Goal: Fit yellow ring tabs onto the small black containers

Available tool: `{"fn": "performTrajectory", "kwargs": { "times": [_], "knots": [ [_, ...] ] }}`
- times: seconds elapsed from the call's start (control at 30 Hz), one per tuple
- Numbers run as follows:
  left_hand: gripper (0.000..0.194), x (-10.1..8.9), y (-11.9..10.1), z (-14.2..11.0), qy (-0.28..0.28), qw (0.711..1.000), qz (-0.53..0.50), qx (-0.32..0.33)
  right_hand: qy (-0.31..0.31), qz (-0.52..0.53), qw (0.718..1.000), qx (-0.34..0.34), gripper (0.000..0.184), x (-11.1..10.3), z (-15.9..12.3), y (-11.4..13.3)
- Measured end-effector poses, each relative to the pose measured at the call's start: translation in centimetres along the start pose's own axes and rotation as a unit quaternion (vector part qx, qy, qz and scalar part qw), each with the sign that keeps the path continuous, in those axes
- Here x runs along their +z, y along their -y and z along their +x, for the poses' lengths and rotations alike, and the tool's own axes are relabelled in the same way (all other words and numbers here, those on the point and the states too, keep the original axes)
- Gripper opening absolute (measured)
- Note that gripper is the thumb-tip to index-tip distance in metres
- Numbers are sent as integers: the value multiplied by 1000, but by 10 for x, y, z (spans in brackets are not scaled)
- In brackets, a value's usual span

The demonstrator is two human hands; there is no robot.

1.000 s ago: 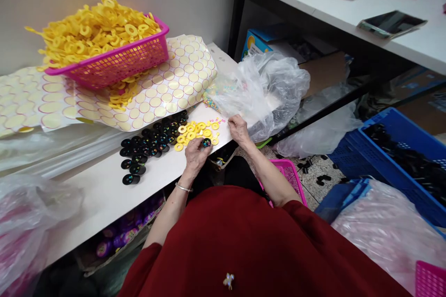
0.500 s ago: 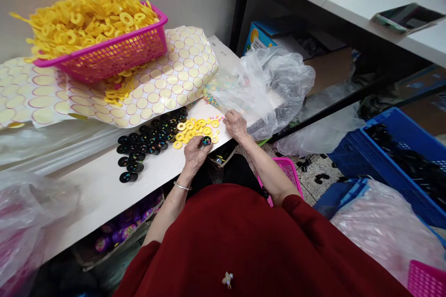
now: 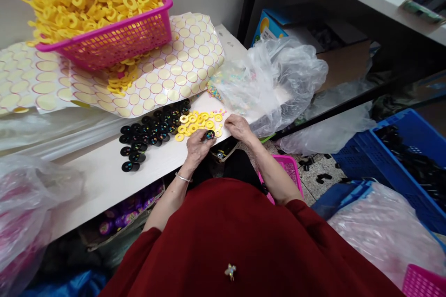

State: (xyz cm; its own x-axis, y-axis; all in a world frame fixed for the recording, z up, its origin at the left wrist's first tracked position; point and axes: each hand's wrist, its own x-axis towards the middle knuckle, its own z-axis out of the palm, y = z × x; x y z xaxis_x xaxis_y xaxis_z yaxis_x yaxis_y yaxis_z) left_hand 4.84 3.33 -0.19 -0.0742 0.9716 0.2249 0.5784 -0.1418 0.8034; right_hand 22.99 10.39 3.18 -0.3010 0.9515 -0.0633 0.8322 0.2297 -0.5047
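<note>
Between the fingers of my left hand (image 3: 198, 147) is a small round black cup (image 3: 210, 134), its open top turned up with coloured beads inside. My right hand (image 3: 239, 128) is at the table's front edge, just right of the yellow rings, with fingertips pinched together; whether a bead is in them is hidden. Small pink beads (image 3: 223, 112) lie scattered just beyond its fingertips. Loose yellow rings (image 3: 193, 127) spread between my hands and a group of similar black cups (image 3: 153, 132), several showing coloured bits inside.
A pink basket (image 3: 114, 46) heaped with yellow plastic rings stands on sheets of round stickers (image 3: 181, 69) at the back left. Clear plastic bags (image 3: 278, 83) with coloured beads lie to the right. On the floor, a blue crate (image 3: 411, 148) holds black parts.
My right hand has drawn back slightly towards me from the pink beads. My left hand keeps the black cup in the same place. The camera view has shifted a little.
</note>
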Motion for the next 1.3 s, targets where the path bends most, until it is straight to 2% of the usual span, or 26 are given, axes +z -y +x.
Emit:
{"fn": "performTrajectory", "kwargs": {
  "times": [0.07, 0.2, 0.33, 0.43, 0.53, 0.67, 0.8, 0.93, 1.03, 1.13, 1.3],
  "knots": [
    [25, 0, 0, -1, 1, 1000, 10, 4, 2, -1, 1000, -31, 21, 2, -4, -2],
    [25, 1, 1, -2, -5, 1000, 6, 27, -46, -8, 994, -100, 20, 12, -13, -10],
    [25, 1, 1, -2, -16, 999, -1, 35, -110, 92, 984, -107, 10, 22, -18, -21],
    [25, 2, 3, -2, -22, 999, -13, 42, -128, 149, 974, -112, 10, 24, -17, -25],
    [25, 2, 4, -2, -19, 999, -14, 46, -117, 124, 980, -106, 9, 24, -17, -22],
    [23, 2, 4, -2, -21, 999, -18, 45, -87, -2, 993, -80, 19, 21, -19, -10],
    [23, 1, 3, -2, -19, 999, -20, 40, -20, -86, 995, -50, 25, 9, -21, 5],
    [22, 1, 4, -2, -16, 999, -12, 33, 54, -107, 992, 32, 24, -6, -13, 20],
    [22, 2, 3, -2, -17, 999, -10, 35, 66, -99, 989, 89, 23, -11, -5, 25],
    [23, 1, 2, -3, -16, 999, -8, 37, 46, -65, 994, 77, 23, -10, -2, 19],
    [23, -1, 0, -3, -13, 999, -5, 37, -2, 9, 1000, -8, 25, -2, -8, -1]
  ]
}}
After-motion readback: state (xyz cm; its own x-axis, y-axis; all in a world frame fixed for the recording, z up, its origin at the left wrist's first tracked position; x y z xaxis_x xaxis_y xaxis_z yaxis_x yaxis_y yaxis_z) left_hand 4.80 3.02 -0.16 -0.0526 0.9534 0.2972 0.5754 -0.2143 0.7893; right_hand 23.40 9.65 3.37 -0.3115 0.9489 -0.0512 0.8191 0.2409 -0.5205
